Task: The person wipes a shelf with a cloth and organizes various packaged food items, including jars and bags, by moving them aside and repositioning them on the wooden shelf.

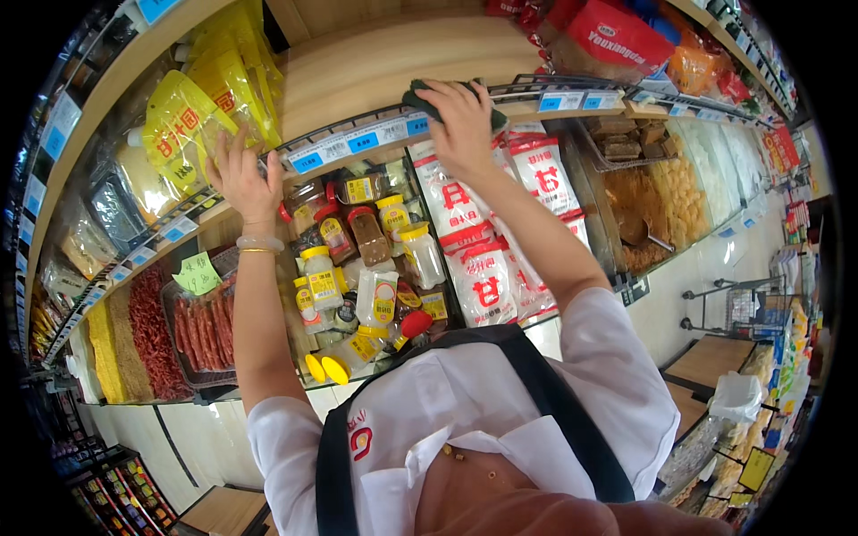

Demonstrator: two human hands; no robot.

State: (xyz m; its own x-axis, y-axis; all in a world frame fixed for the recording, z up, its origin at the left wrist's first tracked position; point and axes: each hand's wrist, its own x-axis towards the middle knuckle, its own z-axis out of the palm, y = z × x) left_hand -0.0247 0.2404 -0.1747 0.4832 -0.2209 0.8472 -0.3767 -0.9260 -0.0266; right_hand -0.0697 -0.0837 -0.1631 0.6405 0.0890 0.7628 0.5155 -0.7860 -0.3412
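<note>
My right hand (pixel 459 120) presses a dark green cloth (pixel 499 119) against the wire rail at the shelf's front edge, above the price tags (pixel 375 139). With fingers spread, my left hand (pixel 244 171) is at the same rail further left, beside yellow spouted pouches (pixel 175 127); its fingertips reach the nearest pouch, and whether they touch it I cannot tell. The wooden shelf board (pixel 389 60) extends behind both hands. Under my arms lie jars with yellow and red lids (pixel 369 231) and white bags with red print (pixel 479 275).
Sausages (pixel 201 328) lie in a basket at the left, near dried red chillies (pixel 153 328). Red packages (pixel 613 37) stand on the shelf at the right. A metal scoop (pixel 640 234) rests in a bin of brown goods. A shopping cart (pixel 737 301) is in the aisle.
</note>
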